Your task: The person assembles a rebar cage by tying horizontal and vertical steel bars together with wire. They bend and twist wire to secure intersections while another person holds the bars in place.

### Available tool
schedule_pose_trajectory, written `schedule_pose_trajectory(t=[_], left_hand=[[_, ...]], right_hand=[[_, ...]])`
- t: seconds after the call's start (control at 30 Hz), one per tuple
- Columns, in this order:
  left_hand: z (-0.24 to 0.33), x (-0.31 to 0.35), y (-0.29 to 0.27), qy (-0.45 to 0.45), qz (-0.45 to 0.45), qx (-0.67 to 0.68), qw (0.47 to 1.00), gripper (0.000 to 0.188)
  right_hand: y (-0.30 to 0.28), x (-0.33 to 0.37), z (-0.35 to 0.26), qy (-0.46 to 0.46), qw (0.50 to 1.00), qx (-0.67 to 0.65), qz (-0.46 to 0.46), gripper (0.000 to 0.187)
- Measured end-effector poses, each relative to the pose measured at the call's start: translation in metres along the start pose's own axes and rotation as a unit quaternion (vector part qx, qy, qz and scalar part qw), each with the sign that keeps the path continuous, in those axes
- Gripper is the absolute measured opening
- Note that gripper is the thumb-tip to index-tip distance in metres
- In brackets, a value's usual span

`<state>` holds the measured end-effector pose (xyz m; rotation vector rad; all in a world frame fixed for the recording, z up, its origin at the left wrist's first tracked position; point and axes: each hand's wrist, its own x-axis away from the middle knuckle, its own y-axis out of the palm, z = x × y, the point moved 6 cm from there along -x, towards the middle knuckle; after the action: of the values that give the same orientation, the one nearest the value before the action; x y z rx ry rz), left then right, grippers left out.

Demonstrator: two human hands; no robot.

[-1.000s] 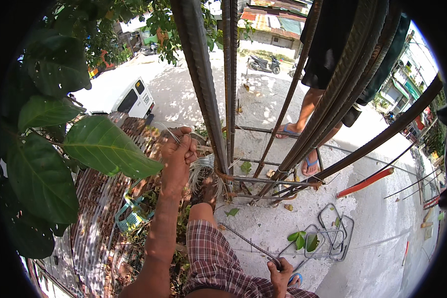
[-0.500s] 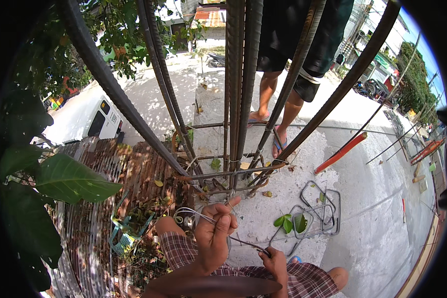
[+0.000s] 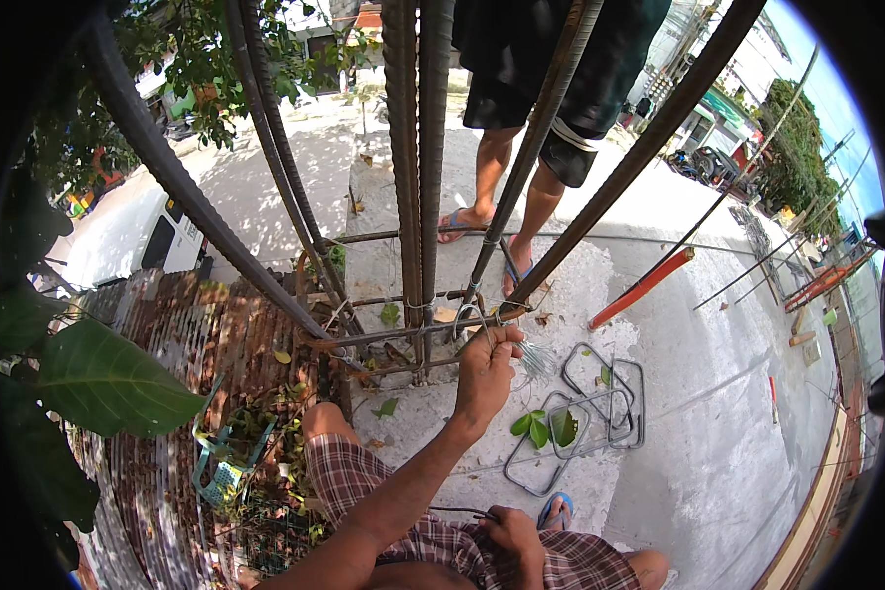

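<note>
Two closed grips: at centre, our left hand [image 3: 484,379] pinches thin wire [image 3: 536,360] beside the steel ring [image 3: 374,336]; at lower centre, our right hand [image 3: 514,532] holds a dark rod [image 3: 457,509]. Some bars [image 3: 401,147] already carry wire ties [image 3: 475,286]; we judge the tying unfinished.

Upright bars [image 3: 431,147] stand directly ahead of the left hand [image 3: 487,372], and the near side of a steel tie [image 3: 383,336] runs across at its fingertips, barring a low straight reach. Above that tie, a hand could pass through the gap left of the middle bars or the narrower one to their right, where a co-worker's legs [image 3: 495,167] stand beyond. Rightward, the way is open above loose bent frames [image 3: 643,405]. The left forearm [image 3: 403,501] slants across, walling off the right hand's [image 3: 513,533] leftward path.
</note>
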<state>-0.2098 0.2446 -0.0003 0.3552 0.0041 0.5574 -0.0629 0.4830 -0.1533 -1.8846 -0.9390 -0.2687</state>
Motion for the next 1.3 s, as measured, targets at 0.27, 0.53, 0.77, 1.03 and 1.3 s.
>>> schedule_pose_trajectory(t=[0.27, 0.53, 0.77, 1.03, 1.3], left_hand=[[-0.032, 0.093, -0.156, -0.107, 0.042, -0.154, 0.981, 0.023], [-0.007, 0.009, -0.377, -0.118, 0.215, -0.194, 0.950, 0.039], [0.053, -0.129, -0.313, -0.077, -0.078, 0.031, 0.993, 0.047], [0.097, -0.089, -0.314, 0.050, -0.191, -0.161, 0.967, 0.045], [0.083, -0.075, -0.294, -0.027, -0.110, -0.218, 0.969, 0.034]], right_hand=[[-0.056, 0.028, -0.027, -0.007, 0.982, -0.147, 0.122, 0.025], [-0.059, -0.024, -0.115, -0.066, 0.811, -0.578, 0.061, 0.037], [-0.025, -0.084, -0.186, -0.043, 0.734, -0.669, 0.109, 0.036], [-0.023, -0.097, -0.203, -0.037, 0.701, -0.710, 0.053, 0.041], [-0.028, -0.102, -0.227, -0.066, 0.697, -0.713, 0.036, 0.041]])
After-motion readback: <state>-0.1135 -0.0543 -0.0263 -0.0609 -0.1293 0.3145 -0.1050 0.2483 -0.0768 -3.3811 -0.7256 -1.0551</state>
